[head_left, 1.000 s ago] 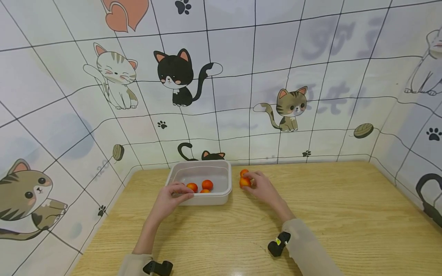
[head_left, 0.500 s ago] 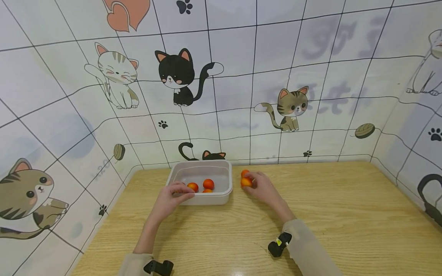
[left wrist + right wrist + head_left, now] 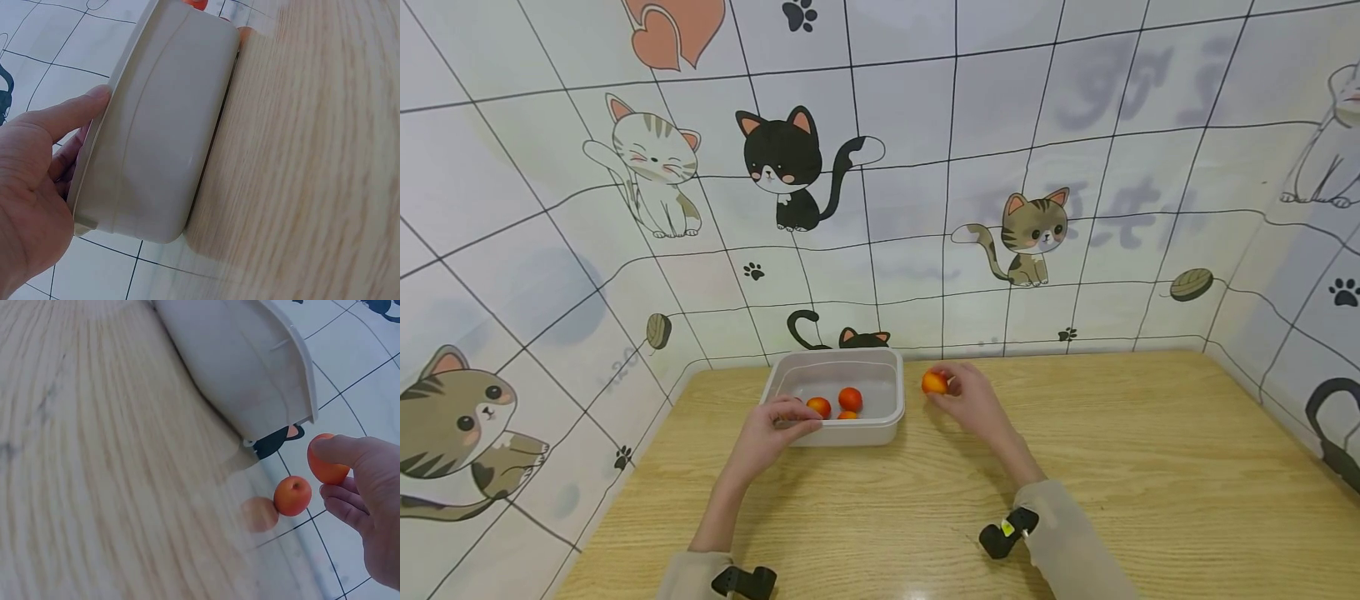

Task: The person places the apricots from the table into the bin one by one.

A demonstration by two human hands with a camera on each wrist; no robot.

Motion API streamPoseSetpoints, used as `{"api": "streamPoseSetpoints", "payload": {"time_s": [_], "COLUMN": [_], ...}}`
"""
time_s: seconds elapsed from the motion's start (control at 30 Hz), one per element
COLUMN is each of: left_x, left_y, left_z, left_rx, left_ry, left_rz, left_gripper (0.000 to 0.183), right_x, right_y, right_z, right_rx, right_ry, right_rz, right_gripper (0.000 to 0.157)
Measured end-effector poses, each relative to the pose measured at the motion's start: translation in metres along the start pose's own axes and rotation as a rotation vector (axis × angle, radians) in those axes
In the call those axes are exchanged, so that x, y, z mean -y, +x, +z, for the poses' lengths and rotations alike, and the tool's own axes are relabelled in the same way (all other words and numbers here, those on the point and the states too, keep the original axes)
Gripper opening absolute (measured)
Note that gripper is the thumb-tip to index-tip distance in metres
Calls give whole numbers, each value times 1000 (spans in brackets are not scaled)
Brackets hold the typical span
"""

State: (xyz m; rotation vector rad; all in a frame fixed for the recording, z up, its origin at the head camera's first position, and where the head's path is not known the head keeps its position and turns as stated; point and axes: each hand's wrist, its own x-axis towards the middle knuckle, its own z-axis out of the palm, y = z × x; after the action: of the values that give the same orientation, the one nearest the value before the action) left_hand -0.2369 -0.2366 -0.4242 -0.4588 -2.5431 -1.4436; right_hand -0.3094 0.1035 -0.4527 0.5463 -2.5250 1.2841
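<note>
My left hand (image 3: 766,433) pinches the near-left rim of a white plastic box (image 3: 880,432), thumb outside and fingers over the edge. Inside the box lie several small orange-red round fruits (image 3: 850,399), partly hidden by the near wall. To the right of the box, my right hand (image 3: 973,404) holds a similar red-orange fruit (image 3: 934,382) between thumb and fingers. The right wrist view shows this held fruit (image 3: 326,464) raised off the table, while another fruit (image 3: 292,495) rests on the wood below it. That lower one is hidden in the head view.
The light wooden table (image 3: 1120,467) meets a white wall (image 3: 910,225) printed with cartoon cats just behind the box. Side walls rise at left and right. Black wrist cameras (image 3: 1007,533) are worn over the sleeves.
My right hand has lifted the nearer of the two fruits beside the box; in the head view it now covers the other one. My left hand has stayed at the rim.
</note>
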Motion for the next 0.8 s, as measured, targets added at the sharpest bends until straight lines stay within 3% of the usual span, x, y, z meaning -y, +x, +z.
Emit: {"api": "streamPoseSetpoints", "payload": {"time_s": [0.3,0.8], "left_x": [-1,-1], "left_y": [0,0], "left_z": [0,0], "left_rx": [-5,2], "left_ry": [3,9], "left_rz": [3,-11], "left_gripper": [4,4], "right_x": [12,45], "right_y": [0,-3], "right_z": [-2,4], "right_rx": [-74,-85], "right_ry": [23,93], "right_rz": [-138,-235], "right_gripper": [39,38]}}
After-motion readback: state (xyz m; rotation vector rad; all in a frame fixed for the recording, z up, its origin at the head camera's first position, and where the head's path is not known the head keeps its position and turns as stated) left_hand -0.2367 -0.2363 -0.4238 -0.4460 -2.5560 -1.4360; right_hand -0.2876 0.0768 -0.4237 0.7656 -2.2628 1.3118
